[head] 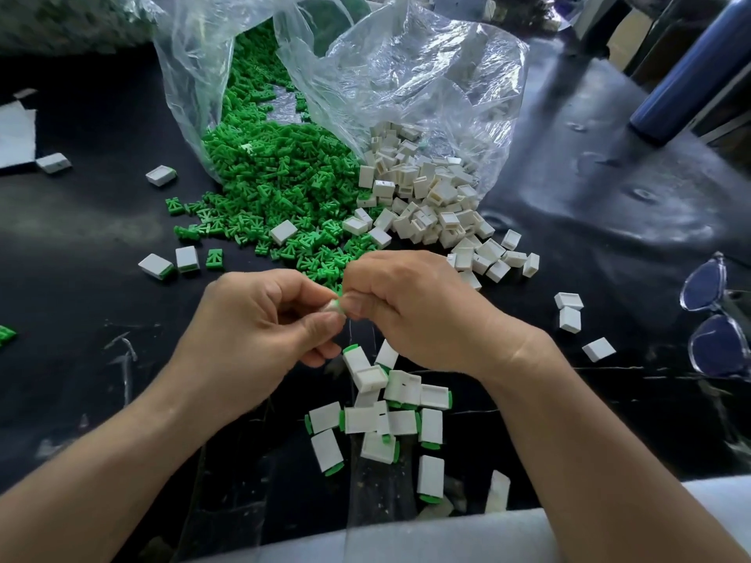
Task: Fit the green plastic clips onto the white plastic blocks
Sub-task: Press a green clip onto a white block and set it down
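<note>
1. Nearest me, finished blocks (390,420), white with green showing at one end, are lying in a loose cluster on the black table (101,359), just below my wrists.
2. My left hand (260,323) is curling its thumb and fingers around a white block (332,307), holding it above the table at mid-frame.
3. My right hand (414,314) is meeting it from the other side. Its fingertips are pinching tightly at the end where a green clip (342,306) is showing. I cannot tell how far the clip is seated.
4. A pair of clear-framed glasses (711,319) is lying at the right edge, well apart from the hands.
5. Beyond the hands, a heap of green clips (276,184) is spilling from a clear bag (195,75) onto the table.
6. Touching that heap on its right, a heap of white blocks (430,205) is spilling from a second bag (426,75).
7. Farthest right, a blue bottle (691,71) is showing near the table's corner.
</note>
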The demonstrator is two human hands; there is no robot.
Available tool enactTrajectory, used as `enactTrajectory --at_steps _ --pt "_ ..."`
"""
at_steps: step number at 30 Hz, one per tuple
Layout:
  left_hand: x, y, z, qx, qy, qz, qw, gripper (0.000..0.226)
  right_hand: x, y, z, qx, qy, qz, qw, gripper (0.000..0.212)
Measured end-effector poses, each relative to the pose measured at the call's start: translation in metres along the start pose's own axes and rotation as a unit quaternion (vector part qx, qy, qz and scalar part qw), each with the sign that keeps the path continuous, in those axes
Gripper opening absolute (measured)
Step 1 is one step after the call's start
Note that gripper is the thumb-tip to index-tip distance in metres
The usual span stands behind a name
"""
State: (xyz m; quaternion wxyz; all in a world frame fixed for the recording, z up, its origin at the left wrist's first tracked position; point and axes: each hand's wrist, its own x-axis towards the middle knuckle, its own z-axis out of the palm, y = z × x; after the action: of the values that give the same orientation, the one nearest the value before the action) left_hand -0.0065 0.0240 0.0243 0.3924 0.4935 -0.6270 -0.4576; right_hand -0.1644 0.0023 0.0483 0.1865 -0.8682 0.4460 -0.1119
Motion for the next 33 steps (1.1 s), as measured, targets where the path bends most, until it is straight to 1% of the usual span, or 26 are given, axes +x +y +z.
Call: enactTrajectory --at_steps 2,4,5,7,9,10,12,13,15,17,20,22,29,31,33 --pt "0.0 -0.003 0.001 0.029 -0.011 0.005 1.0 0.009 0.0 -0.001 0.003 -0.025 -0.016 -0.008 1.0 0.021" --pt "0.001 -0.003 0.002 0.011 -0.009 0.003 1.0 0.007 0.001 0.0 0.004 -0.019 -0.005 -0.007 1.0 0.022" --pt "0.003 -0.001 0.001 -0.019 -0.004 -0.001 1.0 0.003 0.001 0.0 0.005 0.004 0.018 0.001 1.0 0.022" --pt "0.005 0.004 0.0 -0.09 0.018 -0.008 0.996 0.018 0.002 0.001 0.007 0.107 0.075 0.043 0.99 0.027" --pt "0.008 0.006 0.0 -0.134 0.038 -0.006 0.99 0.023 0.003 0.0 0.006 0.241 0.109 0.095 0.96 0.042" --pt "0.008 0.006 -0.001 -0.143 0.044 -0.001 0.989 0.021 0.003 0.0 0.006 0.296 0.107 0.12 0.942 0.05" --pt "0.008 0.005 -0.001 -0.166 0.048 0.009 0.985 0.016 0.003 -0.003 0.007 0.386 0.06 0.152 0.908 0.054" --pt "0.008 0.004 -0.001 -0.177 0.044 0.012 0.983 0.014 0.004 -0.005 0.008 0.427 0.023 0.157 0.89 0.056" --pt "0.007 0.003 -0.001 -0.195 0.028 0.017 0.98 0.011 0.006 -0.01 0.012 0.513 -0.042 0.151 0.844 0.059" --pt "0.007 0.005 -0.001 -0.214 0.014 0.023 0.977 0.011 0.007 -0.013 0.014 0.567 -0.071 0.145 0.808 0.06" --pt "0.006 0.007 -0.002 -0.234 -0.002 0.04 0.971 0.011 0.008 -0.014 0.011 0.616 -0.09 0.152 0.767 0.06" --pt "0.007 0.006 -0.002 -0.233 -0.006 0.045 0.971 0.012 0.008 -0.015 0.011 0.627 -0.094 0.155 0.758 0.058" --pt "0.007 0.004 -0.001 -0.232 -0.013 0.051 0.971 0.011 0.009 -0.016 0.013 0.631 -0.09 0.159 0.754 0.057" --pt "0.007 0.003 -0.001 -0.238 -0.018 0.055 0.97 0.013 0.008 -0.016 0.013 0.625 -0.076 0.161 0.76 0.054" --pt "0.006 0.002 -0.001 -0.238 -0.02 0.062 0.969 0.018 0.007 -0.017 0.015 0.602 -0.066 0.163 0.779 0.057"
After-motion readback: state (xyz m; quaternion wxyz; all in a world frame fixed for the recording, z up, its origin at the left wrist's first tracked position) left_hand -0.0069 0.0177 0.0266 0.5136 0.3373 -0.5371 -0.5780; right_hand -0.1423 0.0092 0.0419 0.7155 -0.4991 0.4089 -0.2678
